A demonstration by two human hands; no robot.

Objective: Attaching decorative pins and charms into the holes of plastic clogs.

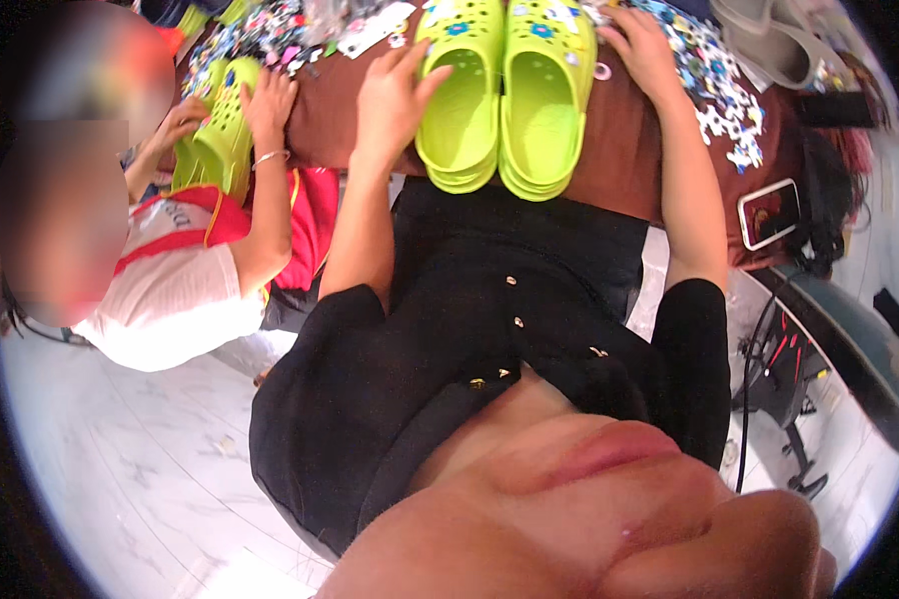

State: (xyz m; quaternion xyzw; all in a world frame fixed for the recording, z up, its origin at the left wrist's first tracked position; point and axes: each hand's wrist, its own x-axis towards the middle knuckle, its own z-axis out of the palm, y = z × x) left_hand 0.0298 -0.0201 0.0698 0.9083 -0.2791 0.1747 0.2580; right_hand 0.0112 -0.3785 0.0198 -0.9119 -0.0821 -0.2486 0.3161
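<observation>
Two lime-green clogs stand side by side at the table's front edge, toes pointing away from me. The left clog (461, 125) and the right clog (543, 120) both carry small charms in the holes of their uppers, a blue flower (457, 30) among them. Against the outer side of the left clog rests my left hand (392, 100), open, with its thumb and fingers apart. My right hand (643, 52) is open beside the right clog's toe, at the edge of a heap of small colourful charms (724, 105); its fingertips are partly hard to make out.
A co-worker on the left has both hands on another green clog (232, 125). More charms (270, 35) cover the brown tablecloth (320, 115) at the far left. Grey clogs (784, 55) stand at the far right, a white-edged phone (770, 215) nearer. A chair (849, 349) is beside me.
</observation>
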